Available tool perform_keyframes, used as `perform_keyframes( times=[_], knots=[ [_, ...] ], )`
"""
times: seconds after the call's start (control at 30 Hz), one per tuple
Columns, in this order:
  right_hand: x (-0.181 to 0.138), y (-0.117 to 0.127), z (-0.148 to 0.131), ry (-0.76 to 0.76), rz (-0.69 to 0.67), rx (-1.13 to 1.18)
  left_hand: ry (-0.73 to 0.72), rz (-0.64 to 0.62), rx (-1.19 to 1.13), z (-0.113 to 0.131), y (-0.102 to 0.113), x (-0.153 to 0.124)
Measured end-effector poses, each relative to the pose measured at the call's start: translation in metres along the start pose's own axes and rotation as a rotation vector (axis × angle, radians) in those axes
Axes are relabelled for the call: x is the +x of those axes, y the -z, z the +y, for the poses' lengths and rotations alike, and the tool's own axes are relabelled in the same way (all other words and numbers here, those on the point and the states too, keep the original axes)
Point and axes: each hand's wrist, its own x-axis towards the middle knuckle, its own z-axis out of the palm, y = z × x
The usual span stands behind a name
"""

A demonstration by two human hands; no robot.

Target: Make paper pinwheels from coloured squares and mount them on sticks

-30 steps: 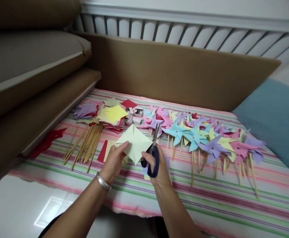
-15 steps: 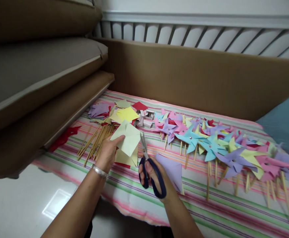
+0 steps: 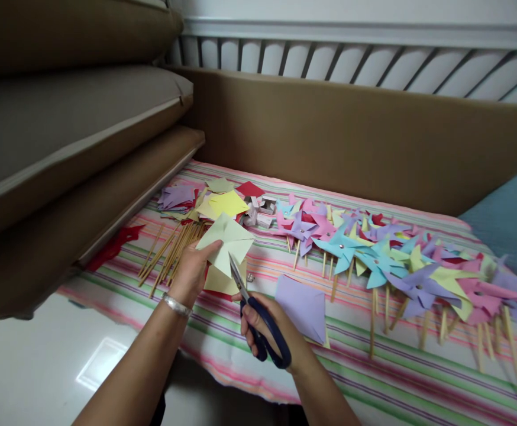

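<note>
Pinched in my left hand (image 3: 191,269) is a pale green paper square (image 3: 226,239), thumb on top, with a slit running in from its right corner. My right hand (image 3: 267,325) is closed round the dark blue handles of a pair of scissors (image 3: 265,331). The scissor blades point up and left, at the paper's lower corner. Below the held square lies a pale yellow paper sheet (image 3: 220,280) with red paper under it. A purple paper square (image 3: 301,306) rests to the right of the scissors.
Many paper pinwheels on sticks (image 3: 380,260) cover the right side of the striped cloth (image 3: 223,355). Wooden sticks (image 3: 170,260) lie left of my hands, with coloured paper squares (image 3: 227,204) and small white boxes (image 3: 262,213) behind. Stacked brown cushions (image 3: 107,171) rise at left.
The scissors have moved from the paper's right corner down and left to its lower corner. A slit now shows at the right corner. My left hand has hardly moved.
</note>
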Motion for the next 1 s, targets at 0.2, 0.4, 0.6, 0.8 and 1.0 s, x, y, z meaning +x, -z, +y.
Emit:
perform_keyframes(
  times=[0.2, 0.4, 0.6, 0.8, 1.0],
  knots=[
    [0.002, 0.002, 0.002, 0.004, 0.035, 0.012, 0.004, 0.048, -0.002, -0.006, -0.008, -0.004],
    [0.004, 0.0, 0.001, 0.004, 0.061, 0.031, -0.011, 0.089, -0.031, -0.006, -0.012, -0.006],
    [0.004, -0.002, 0.001, 0.001, 0.083, 0.03, -0.017, 0.099, -0.047, -0.007, -0.009, -0.004],
    [0.006, 0.001, 0.002, -0.027, 0.101, -0.001, -0.017, 0.102, -0.047, -0.007, -0.01, -0.005],
    [0.009, 0.004, 0.005, -0.053, 0.093, -0.022, -0.013, 0.103, -0.052, -0.005, -0.013, -0.007]
  ],
)
